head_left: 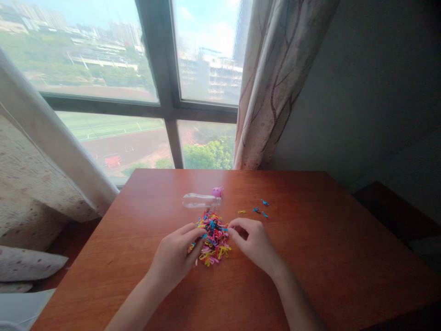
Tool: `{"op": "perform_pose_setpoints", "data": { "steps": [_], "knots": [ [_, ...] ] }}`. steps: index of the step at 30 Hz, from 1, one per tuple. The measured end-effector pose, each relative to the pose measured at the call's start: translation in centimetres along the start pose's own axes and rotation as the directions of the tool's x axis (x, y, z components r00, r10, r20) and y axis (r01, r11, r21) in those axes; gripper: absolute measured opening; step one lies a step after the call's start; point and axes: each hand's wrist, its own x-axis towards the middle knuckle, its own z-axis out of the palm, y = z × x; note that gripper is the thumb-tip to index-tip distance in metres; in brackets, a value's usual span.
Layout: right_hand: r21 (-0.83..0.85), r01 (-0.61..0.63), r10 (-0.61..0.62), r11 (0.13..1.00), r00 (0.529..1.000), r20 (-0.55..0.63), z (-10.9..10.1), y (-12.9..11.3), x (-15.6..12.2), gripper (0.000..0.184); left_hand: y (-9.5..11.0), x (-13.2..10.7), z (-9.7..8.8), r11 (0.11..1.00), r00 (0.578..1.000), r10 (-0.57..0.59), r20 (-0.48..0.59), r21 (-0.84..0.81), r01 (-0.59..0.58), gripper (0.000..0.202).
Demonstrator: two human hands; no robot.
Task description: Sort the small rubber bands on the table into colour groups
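A heap of small coloured rubber bands (214, 236) lies on the brown wooden table (310, 257). My left hand (175, 255) rests at the heap's left side, fingers curled and pinched on a band at the heap's edge. My right hand (253, 241) is at the heap's right side, its fingertips pressed together on something I cannot make out. A clear plastic bottle (201, 200) lies on its side just beyond the heap, with a pink cap (217, 191) by its mouth. A few loose blue and yellow bands (257, 209) lie to the right of the bottle.
Behind the table is a big window (161, 92) with curtains on both sides (272, 82). A dark wall (372, 92) stands at the right. A pillow (24, 262) lies at the lower left beside the table.
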Motion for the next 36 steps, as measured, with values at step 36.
{"op": "perform_pose_setpoints", "data": {
  "steps": [36],
  "knots": [
    [-0.509,-0.15,0.053,0.848,0.978,-0.2,-7.2,13.5,4.1,0.03,-1.4,-0.1,-0.4,0.97,0.991,-0.107,-0.077,0.212,0.121,0.019]
  ]
}}
